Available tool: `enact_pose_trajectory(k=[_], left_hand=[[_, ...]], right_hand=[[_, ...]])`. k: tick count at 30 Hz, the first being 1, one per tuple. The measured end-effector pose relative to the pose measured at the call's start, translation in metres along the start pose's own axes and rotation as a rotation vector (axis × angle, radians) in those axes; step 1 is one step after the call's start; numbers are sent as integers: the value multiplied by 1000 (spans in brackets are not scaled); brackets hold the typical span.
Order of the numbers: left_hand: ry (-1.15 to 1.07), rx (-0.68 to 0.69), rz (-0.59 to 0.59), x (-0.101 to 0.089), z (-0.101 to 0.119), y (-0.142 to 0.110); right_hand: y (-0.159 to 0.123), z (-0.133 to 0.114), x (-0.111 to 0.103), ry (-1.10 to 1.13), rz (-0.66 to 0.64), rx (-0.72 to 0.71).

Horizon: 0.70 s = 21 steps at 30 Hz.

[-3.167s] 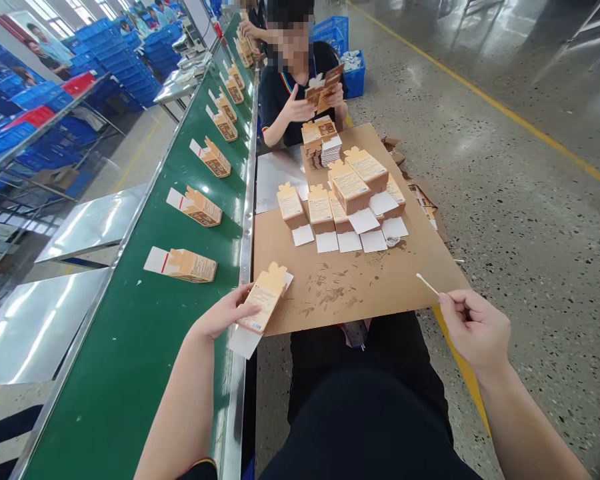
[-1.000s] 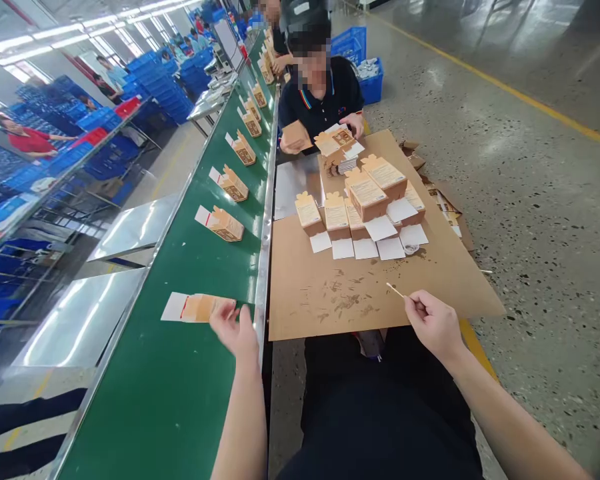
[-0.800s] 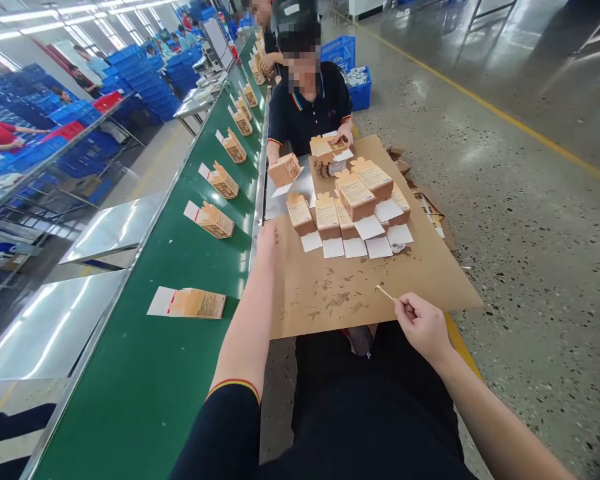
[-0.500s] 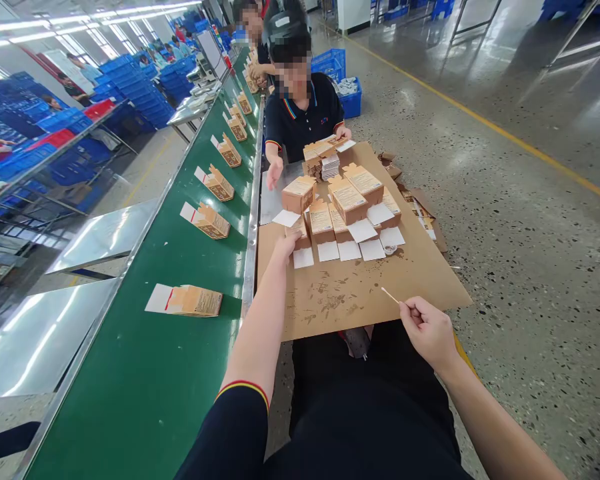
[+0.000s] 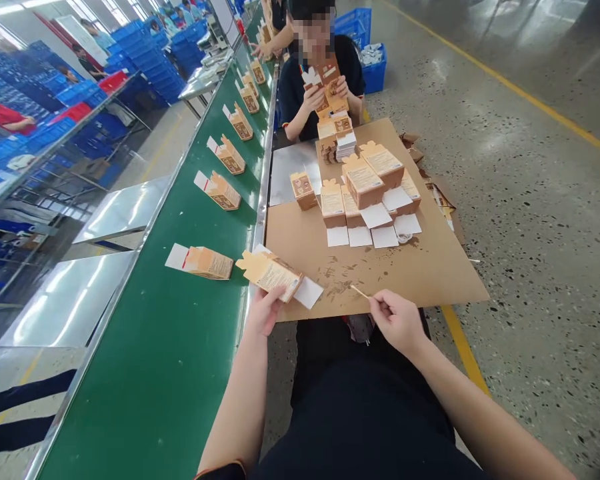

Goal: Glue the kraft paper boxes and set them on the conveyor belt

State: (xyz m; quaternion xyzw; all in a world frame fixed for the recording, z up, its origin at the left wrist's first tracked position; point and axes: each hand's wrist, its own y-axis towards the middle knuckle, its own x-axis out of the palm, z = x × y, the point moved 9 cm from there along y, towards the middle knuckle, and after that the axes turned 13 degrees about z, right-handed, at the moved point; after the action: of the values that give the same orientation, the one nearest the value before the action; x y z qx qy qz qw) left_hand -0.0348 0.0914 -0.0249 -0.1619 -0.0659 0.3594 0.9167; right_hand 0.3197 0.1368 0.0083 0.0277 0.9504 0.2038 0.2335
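Observation:
My left hand (image 5: 264,309) grips a small brown carton (image 5: 270,273) with a white flap, held over the near left corner of the cardboard sheet (image 5: 430,267) on my lap. My right hand (image 5: 396,321) pinches a thin stick (image 5: 359,292), its tip pointing left toward the carton. Further up the sheet stands a cluster of like cartons (image 5: 363,187) with white flaps folded out. One more carton (image 5: 303,190) stands alone to the left of them.
A green conveyor belt (image 5: 170,347) runs along my left with several cartons lying on it, the nearest (image 5: 203,262) beside my left hand. A person in a dark shirt (image 5: 300,93) sits opposite, holding a carton. Blue crates stand beyond.
My left hand set a carton on the belt, reached to the cluster, and brought a fresh carton back near me. My right hand with the stick moved slightly left. The person opposite lifted another carton.

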Motion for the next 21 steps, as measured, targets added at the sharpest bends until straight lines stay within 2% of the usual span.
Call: enact_pose_trajectory(k=[3,5,8,11,16,21], left_hand=[[15,21,3,21,-2,4],[11,33,9,28,-3,8],[-7,34,9,28,-6,10],[-17,35,-3,26,-8,9],[-3,47,-3,30,-5,7],[68,213,36,39,4,-18]], right_hand=[[-7,-15,40,1,-99,-105],[-15,-22,62,-22,-147,-176],[-27,-31,85,-82,-179,-274],[-32,-35,100,-142,-212,-334],[-19,-22,103,-221,-248,-315],[6,-1,74,-202,-135,-187]])
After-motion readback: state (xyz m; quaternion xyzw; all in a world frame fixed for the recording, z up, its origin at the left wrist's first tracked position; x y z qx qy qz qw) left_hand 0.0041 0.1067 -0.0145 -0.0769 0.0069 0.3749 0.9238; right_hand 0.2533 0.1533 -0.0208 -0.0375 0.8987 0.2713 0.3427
